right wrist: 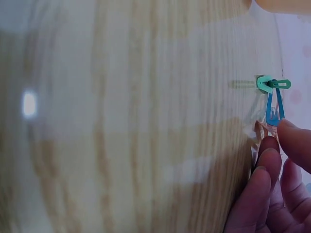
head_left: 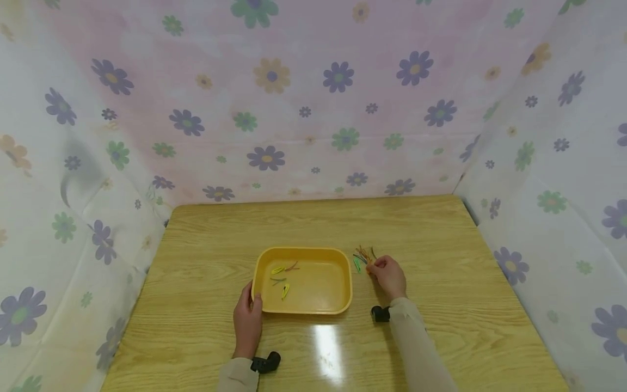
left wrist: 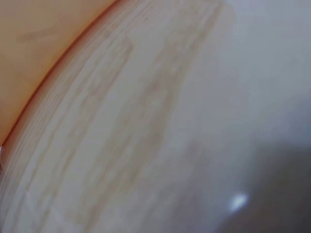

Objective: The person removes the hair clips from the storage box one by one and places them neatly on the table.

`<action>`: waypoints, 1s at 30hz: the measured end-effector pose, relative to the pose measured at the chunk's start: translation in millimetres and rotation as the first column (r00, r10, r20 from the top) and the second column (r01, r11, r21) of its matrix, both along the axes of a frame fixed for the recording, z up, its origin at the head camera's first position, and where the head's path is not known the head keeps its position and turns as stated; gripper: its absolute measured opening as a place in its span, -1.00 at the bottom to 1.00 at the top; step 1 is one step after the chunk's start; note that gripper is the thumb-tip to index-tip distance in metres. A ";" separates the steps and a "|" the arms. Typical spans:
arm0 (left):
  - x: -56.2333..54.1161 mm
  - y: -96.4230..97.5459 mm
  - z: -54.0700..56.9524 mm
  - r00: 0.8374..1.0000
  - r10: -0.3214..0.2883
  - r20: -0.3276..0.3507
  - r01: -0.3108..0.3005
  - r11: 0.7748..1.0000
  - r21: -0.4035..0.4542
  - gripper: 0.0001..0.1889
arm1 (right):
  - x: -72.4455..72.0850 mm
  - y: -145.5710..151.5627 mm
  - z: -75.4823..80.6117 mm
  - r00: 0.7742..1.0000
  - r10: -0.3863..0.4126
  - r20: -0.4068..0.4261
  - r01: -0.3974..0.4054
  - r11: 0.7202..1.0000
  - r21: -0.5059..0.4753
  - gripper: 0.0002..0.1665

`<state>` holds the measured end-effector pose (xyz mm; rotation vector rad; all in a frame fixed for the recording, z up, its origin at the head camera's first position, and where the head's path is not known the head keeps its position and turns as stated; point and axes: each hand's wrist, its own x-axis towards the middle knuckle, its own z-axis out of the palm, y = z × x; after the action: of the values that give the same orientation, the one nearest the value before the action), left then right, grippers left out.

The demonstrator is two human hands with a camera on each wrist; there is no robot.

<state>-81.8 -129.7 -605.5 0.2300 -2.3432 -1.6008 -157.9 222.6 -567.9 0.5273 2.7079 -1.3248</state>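
A yellow plastic tray (head_left: 313,311) stands on the table, with several snap hair clips lying in its left half, among them a yellow clip (head_left: 286,291). My left hand (head_left: 248,318) grips the tray's left side, thumb over the rim and fingers outside. To the right of the tray lies a small pile of hair clips (head_left: 362,252), and a green clip (head_left: 357,265) is at its near side. My right hand (head_left: 390,276) pinches at this pile. In the right wrist view, a blue hair clip (right wrist: 274,109) stands at the thumb tip, beside a green clip (right wrist: 264,84); an orange clip is partly hidden by the fingers.
The wood-grain table (head_left: 206,239) reaches back to a flower-patterned cloth wall (head_left: 303,136), with more cloth on both sides. A black wrist camera (head_left: 266,362) sits on the left wrist, another camera (head_left: 380,314) on the right. Light glares off the table's front.
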 end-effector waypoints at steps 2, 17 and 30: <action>-0.2 -0.1 0.2 1.000 -0.001 -0.004 0.001 1.000 -0.003 -0.61 | -0.6 -0.3 -0.1 1.000 0.002 -0.004 -0.002 1.000 0.006 -0.71; 0.3 0.5 1.0 1.000 0.004 0.000 -0.004 1.000 0.004 -0.61 | 5.2 -1.3 -1.6 0.998 -0.056 -0.020 0.054 0.994 -0.096 -0.69; 1.0 1.0 4.1 1.000 0.003 0.000 -0.003 1.000 0.014 -0.61 | 11.5 -0.1 -6.3 0.992 -0.102 -0.073 0.070 0.934 -0.350 -0.68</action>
<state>-80.8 -128.6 -601.4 0.2365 -2.3311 -1.6167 -146.4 222.5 -574.2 0.5657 2.4534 -1.8400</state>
